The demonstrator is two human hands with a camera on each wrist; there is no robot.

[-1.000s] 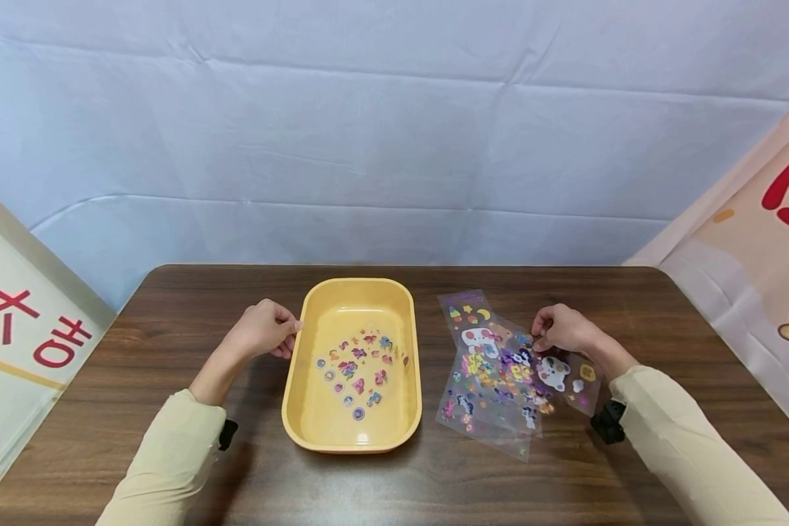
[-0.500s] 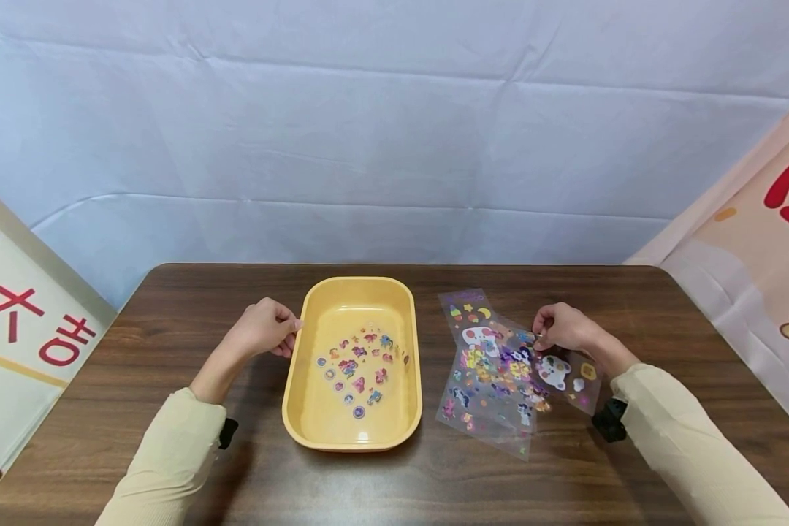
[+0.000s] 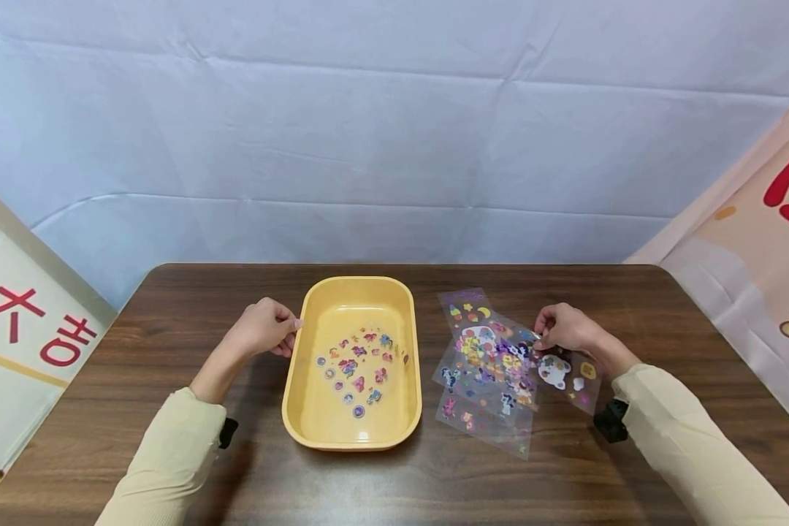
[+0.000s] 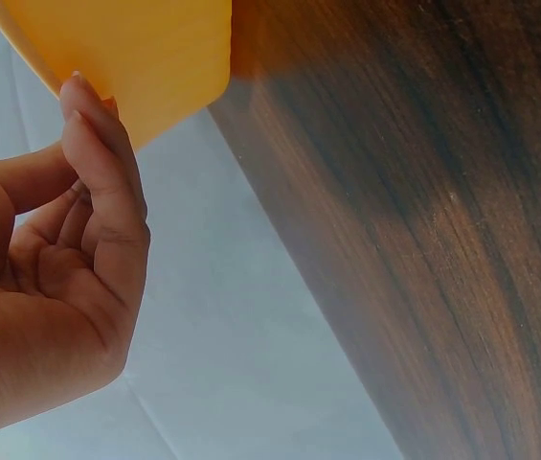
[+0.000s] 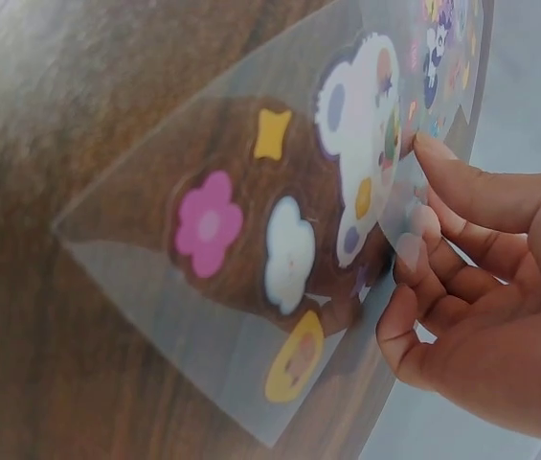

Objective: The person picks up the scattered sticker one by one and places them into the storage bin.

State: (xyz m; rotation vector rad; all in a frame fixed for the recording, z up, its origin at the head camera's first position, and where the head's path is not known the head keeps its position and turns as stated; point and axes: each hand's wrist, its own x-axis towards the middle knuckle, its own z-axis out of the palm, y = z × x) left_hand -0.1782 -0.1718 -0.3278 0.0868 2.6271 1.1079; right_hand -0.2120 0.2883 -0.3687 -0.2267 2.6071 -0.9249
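Note:
A yellow plastic tray (image 3: 294,409) stands left of the table's middle, with a clear sticker sheet (image 3: 358,383) of small colourful figures lying in it. My left hand (image 3: 265,328) pinches the tray's left rim between thumb and fingers; the left wrist view shows those fingers (image 4: 98,144) at the yellow wall. To the right, several clear sticker sheets (image 3: 483,431) overlap in a loose pile. My right hand (image 3: 562,328) pinches the corner of one transparent sticker sheet (image 3: 508,402) over the pile. Beneath it, a sheet with a white bear (image 5: 366,134) lies nearest the right wrist.
The brown wooden table (image 3: 368,489) has rounded far corners. A pale cloth (image 3: 368,146) hangs behind it. Printed banners with red characters stand at the left (image 3: 26,329) and right (image 3: 763,241).
The top sticker sheet at my right hand has shifted leftward over the pile, while the right hand has barely moved. My left hand and the tray stay where they were.

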